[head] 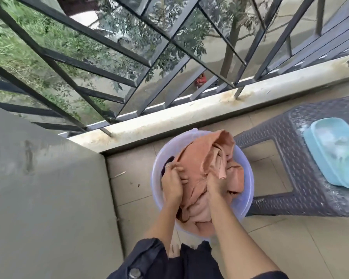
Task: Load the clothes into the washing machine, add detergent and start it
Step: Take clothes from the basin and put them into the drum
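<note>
Two hands down in one basin, on a tiled balcony floor [270, 248] beside a grey wall [44, 188] and a black window grille [109, 63]. No washing machine anywhere in view. To the right, a dark woven plastic stool [302, 178] carrying a pale blue lidded tub [338, 154], contents too blurred to name; possibly detergent, cannot tell. Just left of the stool, touching or nearly so, a translucent purple basin [244, 198] heaped with clothes: a large salmon-pink cloth [197, 164] on top, a dark garment [167, 162] peeking out at the left rim. Left hand [172, 184] with its grip closed on a bunched fold of the pink cloth near that rim. Right hand [216, 178] pressed into the middle of the pile, grip closed around more of the same cloth.

Judged step: gathering the laundry out of the basin, loading not yet begun. Next move likely calls for lifting the bundle clear of the rim without trailing ends, then turning toward the machine, wherever that stands.
</note>
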